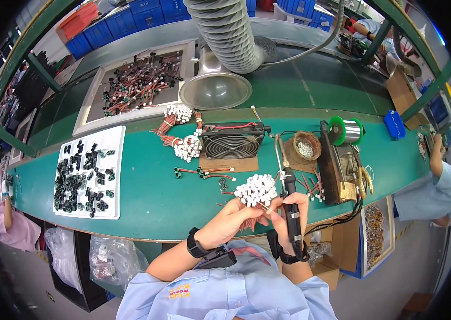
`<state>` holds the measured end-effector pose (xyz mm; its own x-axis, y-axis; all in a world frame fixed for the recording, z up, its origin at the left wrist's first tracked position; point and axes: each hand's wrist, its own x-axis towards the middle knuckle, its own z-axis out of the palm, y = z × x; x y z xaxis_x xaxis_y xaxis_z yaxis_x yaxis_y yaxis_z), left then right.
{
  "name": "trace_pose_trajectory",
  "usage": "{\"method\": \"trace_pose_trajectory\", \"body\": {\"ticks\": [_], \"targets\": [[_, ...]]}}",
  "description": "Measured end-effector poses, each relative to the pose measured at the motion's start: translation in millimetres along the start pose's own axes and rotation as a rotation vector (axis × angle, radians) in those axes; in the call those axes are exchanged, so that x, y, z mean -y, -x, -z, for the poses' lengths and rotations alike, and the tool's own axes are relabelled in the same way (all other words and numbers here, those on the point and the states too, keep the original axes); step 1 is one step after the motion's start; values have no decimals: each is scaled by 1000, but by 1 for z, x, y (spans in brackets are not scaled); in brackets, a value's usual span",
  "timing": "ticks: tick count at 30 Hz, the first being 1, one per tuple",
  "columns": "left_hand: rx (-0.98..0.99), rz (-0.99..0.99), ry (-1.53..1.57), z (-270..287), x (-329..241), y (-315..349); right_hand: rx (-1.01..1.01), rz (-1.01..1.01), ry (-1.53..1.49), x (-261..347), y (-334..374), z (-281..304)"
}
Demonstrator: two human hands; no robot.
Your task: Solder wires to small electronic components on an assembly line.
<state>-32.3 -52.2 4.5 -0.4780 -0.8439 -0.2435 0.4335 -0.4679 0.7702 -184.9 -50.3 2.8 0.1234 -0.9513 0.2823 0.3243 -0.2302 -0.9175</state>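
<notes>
In front of me, close to the table's near edge, my left hand (226,220) is closed around a bundle of red wires with white connectors (257,189). The connectors point up and away from me, and the wire ends hang below my fingers. My right hand (293,213) grips a black soldering iron (291,200), its thin metal tip end pointing up and away. Thumb and fingertips of that hand also meet the bundle beside my left fingers. Just beyond lie a few loose wires with dark ends (204,173) and a small fan in a black frame (233,143).
At left a white tray (114,176) carries many small black parts. Tied wire bundles (187,148) lie beside the fan. To the right are a round tin (306,149), a solder wire spool (345,131), a metal-and-black unit (337,170) and a blue box (394,125). A duct hood (216,90) hangs behind.
</notes>
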Motion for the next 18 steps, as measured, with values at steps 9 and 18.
{"method": "trace_pose_trajectory", "body": {"ticks": [9,18], "targets": [[-152,-294,-278,-8,22,-11,-7,-6,-173,29,2,-2],[-298,-388,-701,-7,14,-12,-29,26,-24,30,0,10]]}}
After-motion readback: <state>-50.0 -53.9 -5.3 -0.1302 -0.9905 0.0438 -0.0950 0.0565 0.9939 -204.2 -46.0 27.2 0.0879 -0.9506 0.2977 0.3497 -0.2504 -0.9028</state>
